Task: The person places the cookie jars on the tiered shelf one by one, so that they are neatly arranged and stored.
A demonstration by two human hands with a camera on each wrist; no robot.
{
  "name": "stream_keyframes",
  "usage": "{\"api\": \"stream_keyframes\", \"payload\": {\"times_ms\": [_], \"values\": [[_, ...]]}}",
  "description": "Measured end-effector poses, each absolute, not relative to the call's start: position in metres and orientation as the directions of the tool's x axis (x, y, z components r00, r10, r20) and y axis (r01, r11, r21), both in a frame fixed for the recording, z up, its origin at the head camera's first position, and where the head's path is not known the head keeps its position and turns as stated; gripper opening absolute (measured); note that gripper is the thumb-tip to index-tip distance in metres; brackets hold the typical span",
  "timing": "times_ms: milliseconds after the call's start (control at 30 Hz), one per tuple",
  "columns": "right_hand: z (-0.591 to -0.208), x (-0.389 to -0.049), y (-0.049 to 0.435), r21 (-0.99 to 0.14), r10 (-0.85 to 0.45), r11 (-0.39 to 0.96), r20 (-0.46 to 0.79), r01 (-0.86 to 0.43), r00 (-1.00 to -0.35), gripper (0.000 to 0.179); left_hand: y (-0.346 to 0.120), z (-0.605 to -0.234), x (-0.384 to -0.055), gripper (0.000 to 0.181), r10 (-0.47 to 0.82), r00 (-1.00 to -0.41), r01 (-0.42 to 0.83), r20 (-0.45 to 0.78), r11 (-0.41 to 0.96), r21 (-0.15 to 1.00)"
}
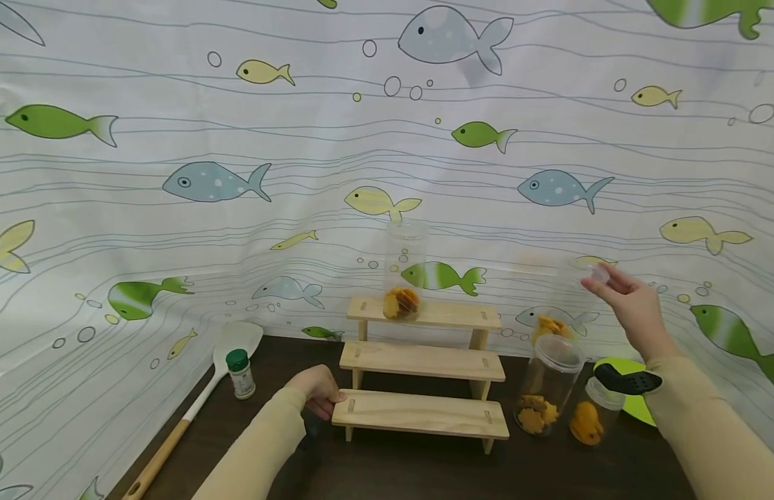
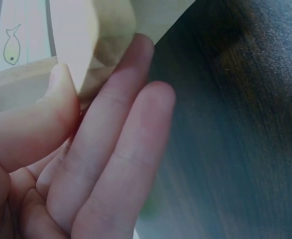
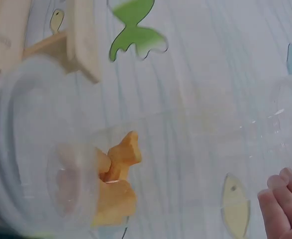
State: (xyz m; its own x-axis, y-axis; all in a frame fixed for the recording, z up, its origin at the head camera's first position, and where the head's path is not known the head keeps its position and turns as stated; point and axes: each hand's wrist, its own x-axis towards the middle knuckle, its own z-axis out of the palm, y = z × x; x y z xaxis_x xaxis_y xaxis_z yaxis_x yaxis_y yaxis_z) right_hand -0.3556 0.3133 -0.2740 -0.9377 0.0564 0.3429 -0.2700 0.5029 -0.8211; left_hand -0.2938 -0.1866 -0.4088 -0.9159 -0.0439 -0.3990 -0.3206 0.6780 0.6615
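Pale sleeves reach forward, left grip pinching a wooden stand, right grip clasping a clear jar by its top.

Both sleeves are cream, with a black band on the right.

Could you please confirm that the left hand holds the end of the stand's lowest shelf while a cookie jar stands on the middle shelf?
Not quite: the cookie jar stands on the top shelf, not the middle one, as the head view shows. The left hand does hold the end of the lowest shelf.
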Motion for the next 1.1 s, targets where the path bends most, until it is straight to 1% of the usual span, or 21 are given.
{"api": "stream_keyframes", "payload": {"times_ms": [267,400,567,667,800,1100], "values": [[-0.242,-0.352,0.286,-0.801,0.064,0.523,0.380,-0.293,-0.923,0.073,-0.189,-0.409,-0.293,0.019,-0.057,-0.912,-0.336,-0.406,0.670,0.661],[-0.231,-0.353,0.273,-0.825,0.053,0.474,0.374,-0.306,-0.926,0.071,-0.188,-0.408,-0.293,0.018,-0.073,-0.904,-0.359,-0.420,0.664,0.656],[-0.221,-0.356,0.256,-0.833,0.054,0.458,0.374,-0.310,-0.926,0.071,-0.186,-0.406,-0.294,0.017,-0.077,-0.904,-0.362,-0.421,0.660,0.658],[-0.216,-0.360,0.243,-0.839,0.055,0.442,0.380,-0.318,-0.923,0.072,-0.184,-0.406,-0.295,0.017,-0.085,-0.901,-0.370,-0.424,0.661,0.653],[-0.213,-0.365,0.225,-0.852,0.043,0.385,0.401,-0.355,-0.915,0.071,-0.183,-0.406,-0.296,0.017,-0.093,-0.901,-0.375,-0.424,0.659,0.652],[-0.217,-0.375,0.185,-0.872,0.014,0.314,0.400,-0.376,-0.916,0.075,-0.183,-0.407,-0.297,0.019,-0.091,-0.898,-0.378,-0.430,0.660,0.649]]}}
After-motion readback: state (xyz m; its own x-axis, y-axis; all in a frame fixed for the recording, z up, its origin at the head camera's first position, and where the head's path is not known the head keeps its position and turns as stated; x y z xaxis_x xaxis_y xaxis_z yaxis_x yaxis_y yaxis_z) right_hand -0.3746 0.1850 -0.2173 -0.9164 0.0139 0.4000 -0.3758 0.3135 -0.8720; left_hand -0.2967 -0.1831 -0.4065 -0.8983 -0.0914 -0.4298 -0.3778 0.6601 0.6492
